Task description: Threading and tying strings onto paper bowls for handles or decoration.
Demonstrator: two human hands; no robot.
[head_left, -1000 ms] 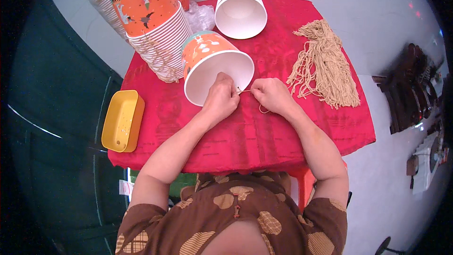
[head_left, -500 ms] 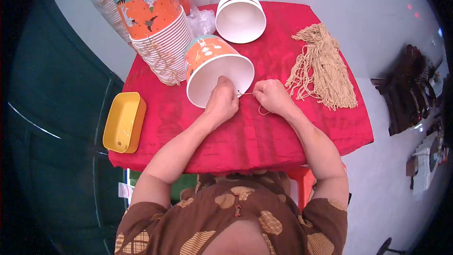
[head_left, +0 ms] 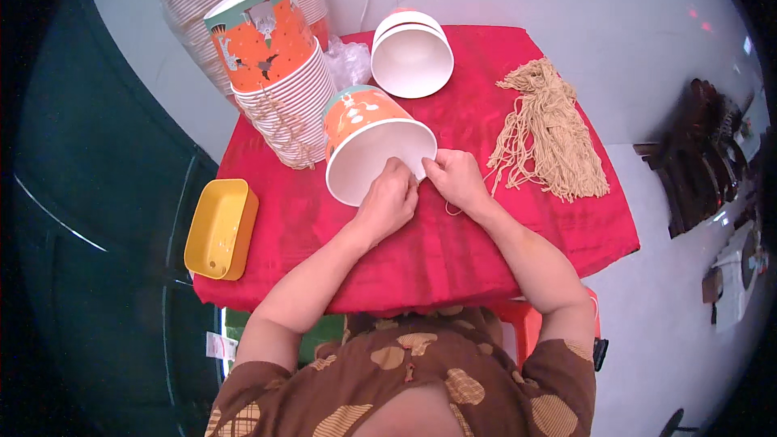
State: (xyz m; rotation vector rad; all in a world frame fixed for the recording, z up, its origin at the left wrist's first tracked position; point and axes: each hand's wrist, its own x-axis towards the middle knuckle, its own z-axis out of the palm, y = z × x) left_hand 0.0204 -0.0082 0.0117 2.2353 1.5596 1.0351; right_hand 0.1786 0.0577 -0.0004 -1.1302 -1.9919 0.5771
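An orange and green paper bucket [head_left: 356, 117] lies on its side on the table, its white open mouth toward me. My left hand [head_left: 390, 202] is closed at the lower right of that mouth, fingertips inside and gripping the rim. Close beside it, my right hand [head_left: 457, 180] pinches at the same rim. A thin beige string [head_left: 452, 210] hangs in a small loop below my right hand. The place where string and rim meet is mostly hidden by my fingers.
A tall stack of paper buckets [head_left: 267, 40] stands at the far left, with plastic-wrapped stacks [head_left: 202, 0] behind. Two nested buckets [head_left: 413, 61] lie at the back. A bundle of beige strings [head_left: 558, 137] lies right, a yellow tray [head_left: 241, 235] left, on the red tablecloth [head_left: 486, 275].
My right hand has moved left to the rim, close to my left hand; the taut string between them no longer shows. The whole view has shifted slightly, so the table sits lower.
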